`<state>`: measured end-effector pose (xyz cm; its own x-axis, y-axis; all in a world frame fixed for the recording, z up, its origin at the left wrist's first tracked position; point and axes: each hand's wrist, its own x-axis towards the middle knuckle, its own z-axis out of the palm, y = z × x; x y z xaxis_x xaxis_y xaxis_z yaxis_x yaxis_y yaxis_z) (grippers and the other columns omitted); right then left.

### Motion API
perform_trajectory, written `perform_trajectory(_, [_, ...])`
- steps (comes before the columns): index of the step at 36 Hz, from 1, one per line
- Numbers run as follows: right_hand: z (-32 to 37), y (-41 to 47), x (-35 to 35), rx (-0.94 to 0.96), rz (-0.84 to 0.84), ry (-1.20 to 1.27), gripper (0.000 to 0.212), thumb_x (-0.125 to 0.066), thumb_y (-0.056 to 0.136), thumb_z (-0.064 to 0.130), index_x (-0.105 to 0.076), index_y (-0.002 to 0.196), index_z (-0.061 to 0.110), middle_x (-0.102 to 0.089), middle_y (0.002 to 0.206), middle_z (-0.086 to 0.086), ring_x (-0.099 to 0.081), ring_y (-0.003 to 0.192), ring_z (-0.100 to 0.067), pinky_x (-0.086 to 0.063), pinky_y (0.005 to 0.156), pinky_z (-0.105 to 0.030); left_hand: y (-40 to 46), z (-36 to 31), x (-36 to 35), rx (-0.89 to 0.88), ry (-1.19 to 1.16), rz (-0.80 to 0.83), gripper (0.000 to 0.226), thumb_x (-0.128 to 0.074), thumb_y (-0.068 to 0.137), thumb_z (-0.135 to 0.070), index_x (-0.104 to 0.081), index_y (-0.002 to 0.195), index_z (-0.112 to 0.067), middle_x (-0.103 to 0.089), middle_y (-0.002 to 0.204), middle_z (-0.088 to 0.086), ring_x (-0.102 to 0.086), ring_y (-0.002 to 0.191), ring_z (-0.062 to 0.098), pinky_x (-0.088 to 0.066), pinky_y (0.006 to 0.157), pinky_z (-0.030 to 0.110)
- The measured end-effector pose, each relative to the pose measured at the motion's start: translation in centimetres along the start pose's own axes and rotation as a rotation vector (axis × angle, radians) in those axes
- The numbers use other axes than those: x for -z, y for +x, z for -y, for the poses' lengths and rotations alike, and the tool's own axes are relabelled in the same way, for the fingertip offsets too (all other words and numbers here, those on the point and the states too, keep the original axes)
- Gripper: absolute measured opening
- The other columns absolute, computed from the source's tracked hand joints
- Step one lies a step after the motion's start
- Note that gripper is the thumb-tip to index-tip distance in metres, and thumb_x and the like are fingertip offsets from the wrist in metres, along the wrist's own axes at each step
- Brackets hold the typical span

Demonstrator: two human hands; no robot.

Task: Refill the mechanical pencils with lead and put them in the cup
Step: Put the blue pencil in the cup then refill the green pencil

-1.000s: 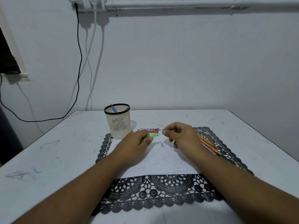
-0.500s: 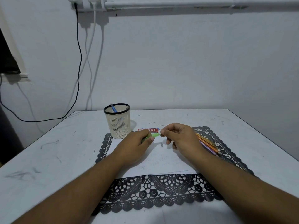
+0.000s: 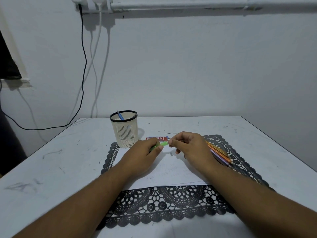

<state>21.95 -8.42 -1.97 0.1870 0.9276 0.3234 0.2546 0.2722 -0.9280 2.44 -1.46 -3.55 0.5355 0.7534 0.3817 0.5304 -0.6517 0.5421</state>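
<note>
Two bare forearms reach up from the bottom edge toward the middle of a scuffed white table (image 3: pixel 51 169) set against a plain pale wall. At roughly ten o'clock from the hands, black and white cables (image 3: pixel 84 66) hang down that wall from plugs near the top. Nearer, at about eleven o'clock from the left hand, stands a cream mesh cup (image 3: pixel 124 131) with a black rim, round and perforated, holding one blue pencil (image 3: pixel 120 115) that leans against its rim. A black lace-patterned mat (image 3: pixel 171 203) with scalloped edges lies under a white paper sheet (image 3: pixel 171 170), and both hands work above the paper. The left hand (image 3: pixel 144 155) curls its fingers and thumb round a translucent green mechanical pencil (image 3: pixel 163 143), whose free end points toward three o'clock. The right hand (image 3: pixel 190 148) meets that end, its thumb and forefinger pinched together at the pencil's tip; whatever they hold is too thin to make out. Just behind the hands, at twelve o'clock, lies a small flat red lead box (image 3: pixel 162 138), partly hidden by the left knuckles. At about four o'clock from the right hand, a bundle of orange and purple pencils (image 3: pixel 221 155) lies slanted on the mat, partly covered by the wrist.
</note>
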Motion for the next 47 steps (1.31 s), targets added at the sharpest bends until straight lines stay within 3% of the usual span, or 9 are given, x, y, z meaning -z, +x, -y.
perform_trajectory(5, [-0.1, -0.2, 0.2, 0.041, 0.009, -0.099, 0.013, -0.071, 0.098, 0.027, -0.082, 0.092, 0.021, -0.079, 0.086, 0.006, -0.067, 0.070, -0.010, -0.054, 0.072, -0.024, 0.1, 0.0, 0.0, 0.018, 0.000, -0.004, 0.027, -0.049, 0.105, -0.040, -0.056, 0.083, -0.025, -0.061, 0.073, -0.004, -0.057, 0.067, 0.018, -0.047, 0.064, 0.044])
perform_trajectory(10, [-0.1, 0.0, 0.1, 0.043, 0.002, -0.115, 0.015, -0.070, 0.099, 0.026, -0.083, 0.093, 0.020, -0.079, 0.086, 0.005, -0.067, 0.071, -0.005, -0.053, 0.070, -0.018, 0.1, 0.3, 0.0, 0.029, -0.004, -0.009, 0.028, -0.050, 0.105, -0.040, -0.054, 0.081, -0.027, -0.060, 0.073, -0.005, -0.056, 0.067, 0.017, -0.047, 0.064, 0.044])
perform_trajectory(13, [-0.4, 0.2, 0.2, 0.017, 0.014, -0.156, 0.013, -0.069, 0.099, 0.023, -0.081, 0.096, 0.026, -0.077, 0.087, 0.009, -0.066, 0.073, -0.005, -0.053, 0.072, -0.023, 0.2, 0.5, 0.1, 0.032, 0.017, -0.012, 0.029, -0.050, 0.105, -0.040, -0.052, 0.079, -0.028, -0.057, 0.070, -0.007, -0.051, 0.063, 0.011, -0.044, 0.062, 0.039])
perform_trajectory(16, [-0.9, 0.3, 0.3, -0.005, 0.012, -0.307, 0.014, -0.067, 0.099, 0.025, -0.078, 0.098, 0.032, -0.072, 0.081, 0.019, -0.060, 0.066, -0.003, -0.049, 0.062, -0.021, 0.3, 0.9, 0.2, 0.062, 0.055, -0.006, 0.028, -0.051, 0.104, -0.041, -0.052, 0.079, -0.029, -0.057, 0.070, -0.006, -0.052, 0.065, 0.012, -0.047, 0.065, 0.040])
perform_trajectory(19, [-1.5, 0.3, 0.3, -0.083, 0.047, -0.350, 0.009, -0.071, 0.096, 0.026, -0.078, 0.091, 0.030, -0.074, 0.083, 0.013, -0.066, 0.073, -0.010, -0.052, 0.063, -0.026, 0.4, 1.3, 0.2, 0.083, 0.083, -0.001, 0.029, -0.051, 0.104, -0.041, -0.052, 0.078, -0.029, -0.059, 0.072, -0.005, -0.056, 0.069, 0.014, -0.048, 0.067, 0.038])
perform_trajectory(22, [-1.8, 0.3, 0.4, -0.132, 0.097, -0.415, 0.003, -0.074, 0.093, 0.027, -0.076, 0.091, 0.026, -0.074, 0.085, 0.005, -0.062, 0.066, -0.006, -0.048, 0.057, -0.024, 0.4, 1.3, 0.2, 0.090, 0.101, 0.015, 0.031, -0.051, 0.104, -0.041, -0.050, 0.075, -0.029, -0.060, 0.075, -0.005, -0.057, 0.071, 0.014, -0.046, 0.068, 0.036])
perform_trajectory(31, [-2.1, 1.2, -0.1, -0.112, 0.140, -0.666, 0.005, -0.071, 0.095, 0.030, -0.076, 0.096, 0.028, -0.070, 0.094, 0.012, -0.061, 0.081, -0.004, -0.043, 0.066, -0.026, 0.4, 0.9, 0.2, 0.092, 0.141, 0.041, 0.033, -0.051, 0.104, -0.042, -0.047, 0.074, -0.028, -0.059, 0.076, -0.007, -0.053, 0.073, 0.010, -0.042, 0.067, 0.034])
perform_trajectory(38, [-2.1, 1.3, -0.1, -0.112, 0.156, -0.705, 0.016, -0.063, 0.100, 0.020, -0.075, 0.092, 0.027, -0.070, 0.089, 0.012, -0.067, 0.079, -0.013, -0.053, 0.069, -0.032, 0.4, 0.8, 0.2, 0.099, 0.151, 0.044, 0.033, -0.051, 0.104, -0.042, -0.047, 0.074, -0.029, -0.059, 0.077, -0.007, -0.054, 0.074, 0.012, -0.044, 0.068, 0.035])
perform_trajectory(47, [-1.9, 1.0, -0.4, -0.086, 0.156, -0.699, 0.009, -0.071, 0.097, 0.030, -0.072, 0.088, 0.027, -0.069, 0.092, 0.010, -0.063, 0.083, -0.008, -0.045, 0.067, -0.026, 0.3, 0.9, 0.3, 0.106, 0.168, 0.054, 0.032, -0.051, 0.103, -0.044, -0.048, 0.075, -0.030, -0.060, 0.078, -0.008, -0.056, 0.075, 0.011, -0.049, 0.071, 0.037])
